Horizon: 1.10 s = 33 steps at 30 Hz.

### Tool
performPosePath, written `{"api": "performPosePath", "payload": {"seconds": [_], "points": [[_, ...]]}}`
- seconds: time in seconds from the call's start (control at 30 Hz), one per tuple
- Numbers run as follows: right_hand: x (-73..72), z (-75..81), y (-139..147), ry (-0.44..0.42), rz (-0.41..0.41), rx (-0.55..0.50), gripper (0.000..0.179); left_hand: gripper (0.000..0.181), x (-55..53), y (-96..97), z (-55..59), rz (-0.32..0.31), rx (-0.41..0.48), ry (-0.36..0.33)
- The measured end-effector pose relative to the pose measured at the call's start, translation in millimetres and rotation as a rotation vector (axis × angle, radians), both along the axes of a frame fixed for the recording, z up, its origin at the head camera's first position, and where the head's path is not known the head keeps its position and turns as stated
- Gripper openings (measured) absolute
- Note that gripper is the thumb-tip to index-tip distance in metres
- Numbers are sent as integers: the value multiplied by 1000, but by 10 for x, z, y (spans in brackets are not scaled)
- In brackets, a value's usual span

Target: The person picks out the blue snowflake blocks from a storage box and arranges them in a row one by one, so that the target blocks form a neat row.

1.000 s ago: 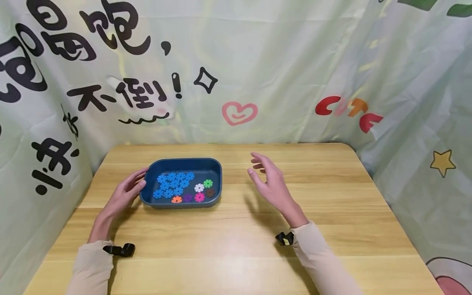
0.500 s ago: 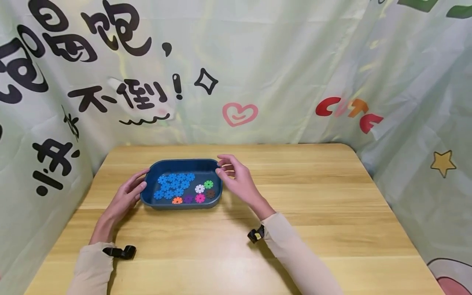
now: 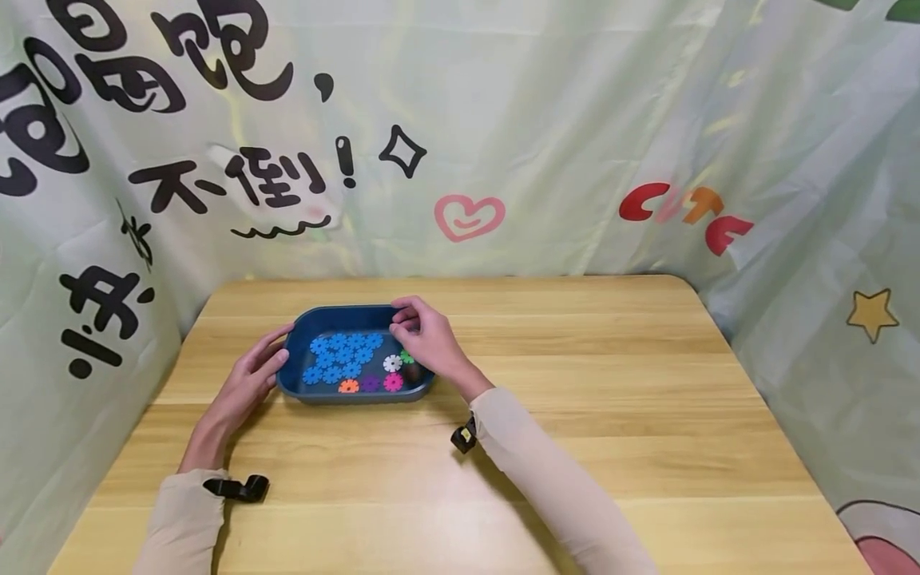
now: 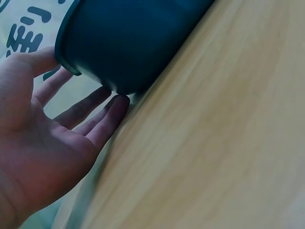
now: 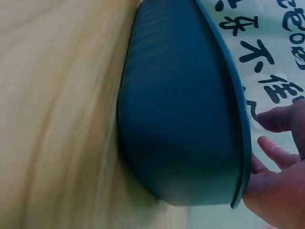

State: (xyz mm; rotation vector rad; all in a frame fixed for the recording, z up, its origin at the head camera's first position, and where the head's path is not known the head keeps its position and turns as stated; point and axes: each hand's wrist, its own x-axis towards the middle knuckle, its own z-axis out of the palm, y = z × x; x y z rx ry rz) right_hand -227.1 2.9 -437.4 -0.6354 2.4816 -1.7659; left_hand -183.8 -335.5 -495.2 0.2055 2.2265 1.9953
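A dark blue plastic tray (image 3: 354, 398) stands on the table. Inside it lie several blue flower-shaped plastic discs (image 3: 338, 359), with single ones in white (image 3: 391, 363), orange (image 3: 348, 386), purple (image 3: 370, 384) and pink (image 3: 393, 382). A green disc (image 3: 406, 357) and a dark brown disc (image 3: 412, 373) are partly covered or shaded by my right hand. My left hand (image 3: 247, 375) rests its spread fingers against the tray's left end, also seen in the left wrist view. Above the tray's right end, my right hand (image 3: 430, 339) reaches over the rim, fingers loosely bent, no disc visible in it.
The wooden table (image 3: 575, 383) extends right and in front of the tray. A printed cloth curtain (image 3: 546, 144) hangs behind the table and along both sides. Small black cameras (image 3: 244, 488) are strapped to both wrists.
My right hand has moved left from above the table to over the tray's right end. The left hand has stayed at the tray's left end.
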Motion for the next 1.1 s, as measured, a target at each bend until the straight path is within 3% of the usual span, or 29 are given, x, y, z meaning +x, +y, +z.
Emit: {"api": "performPosePath", "payload": {"seconds": [0.23,0.5,0.67,0.87,1.1], "points": [[-134,32,-209,-37,-9,233,28,54,-16,-3,19,-7,29,24],[-192,-80,-344,-78,26,430,30,55,11,11,-1,5,5,15],[-202,-152,-387,-55,69,564,35,54,12,3,-15,13,-16,13],[-189,-197,-416,48,96,712,35,54,-4,-6,-45,24,-46,-1],[-204,-225,-461,97,61,770,35,54,0,10,-31,38,-61,-12]]}}
